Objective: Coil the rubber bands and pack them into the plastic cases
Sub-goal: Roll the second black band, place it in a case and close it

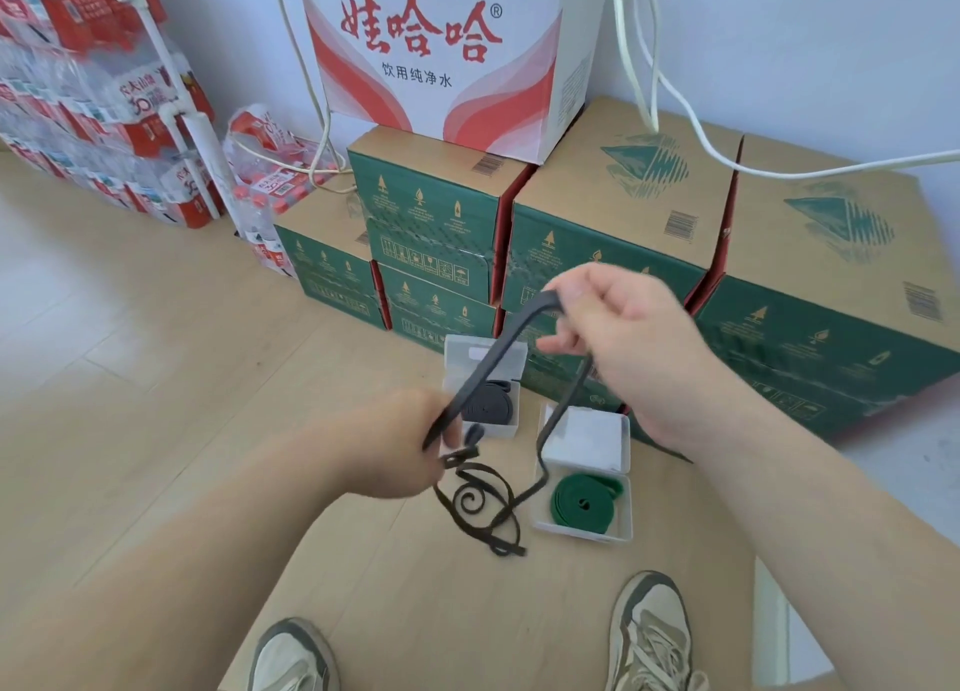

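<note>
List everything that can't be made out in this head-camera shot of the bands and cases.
- Fingers of the left hand: head view, hidden behind the hand's own back, blurred where it grips the black band.
- Far case: head view, its dark coil is partly covered by the black band.
- Floor tangle: head view, overlapping loops; one band or two, cannot tell.
- Near case lid label: head view, too washed out to read.

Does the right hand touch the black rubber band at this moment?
Touching. The head view shows the right hand pinching the black rubber band at its upper bend, with no gap between them.
</note>
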`<action>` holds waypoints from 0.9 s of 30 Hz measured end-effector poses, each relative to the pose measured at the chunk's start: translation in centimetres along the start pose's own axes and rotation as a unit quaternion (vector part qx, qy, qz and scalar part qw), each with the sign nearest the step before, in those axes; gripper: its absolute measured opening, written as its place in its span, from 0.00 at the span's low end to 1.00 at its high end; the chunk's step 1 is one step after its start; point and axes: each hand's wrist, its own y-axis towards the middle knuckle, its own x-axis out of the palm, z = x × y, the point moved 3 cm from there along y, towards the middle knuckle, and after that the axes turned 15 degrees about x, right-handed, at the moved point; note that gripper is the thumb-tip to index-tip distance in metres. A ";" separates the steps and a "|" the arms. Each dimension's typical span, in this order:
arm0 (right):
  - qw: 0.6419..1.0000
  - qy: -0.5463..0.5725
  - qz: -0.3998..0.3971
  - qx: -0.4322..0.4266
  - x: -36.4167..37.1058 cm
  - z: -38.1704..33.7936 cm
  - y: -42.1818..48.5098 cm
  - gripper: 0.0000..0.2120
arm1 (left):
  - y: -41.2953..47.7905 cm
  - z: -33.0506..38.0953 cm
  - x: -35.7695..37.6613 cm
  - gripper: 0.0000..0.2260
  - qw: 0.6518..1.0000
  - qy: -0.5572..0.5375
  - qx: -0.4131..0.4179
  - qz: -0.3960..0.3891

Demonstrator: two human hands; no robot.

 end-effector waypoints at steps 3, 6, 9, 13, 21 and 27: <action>0.989 0.132 0.039 0.060 -2.0 0.6 0.8 0.14 | 0.1 -1.4 0.2 0.07 1.000 0.007 -0.020 -0.002; 0.975 0.119 0.077 0.169 -3.6 2.1 1.7 0.17 | 0.0 -1.5 -1.7 0.09 0.993 -0.021 -0.023 0.116; 0.979 -0.013 0.011 0.203 -3.2 2.7 2.1 0.29 | -0.4 0.9 -3.5 0.20 0.962 -0.129 0.063 0.232; 0.984 -0.008 -0.126 0.125 -0.1 2.0 1.0 0.21 | -1.0 4.5 -4.1 0.26 0.944 -0.161 0.143 0.251; 0.975 -0.195 -0.074 -0.079 1.6 0.4 0.1 0.11 | -0.9 4.7 -4.3 0.25 0.951 -0.089 0.158 0.252; 0.986 -0.060 0.136 -0.072 -2.0 -0.1 0.8 0.12 | -0.6 0.4 -2.5 0.09 0.999 0.037 -0.010 0.034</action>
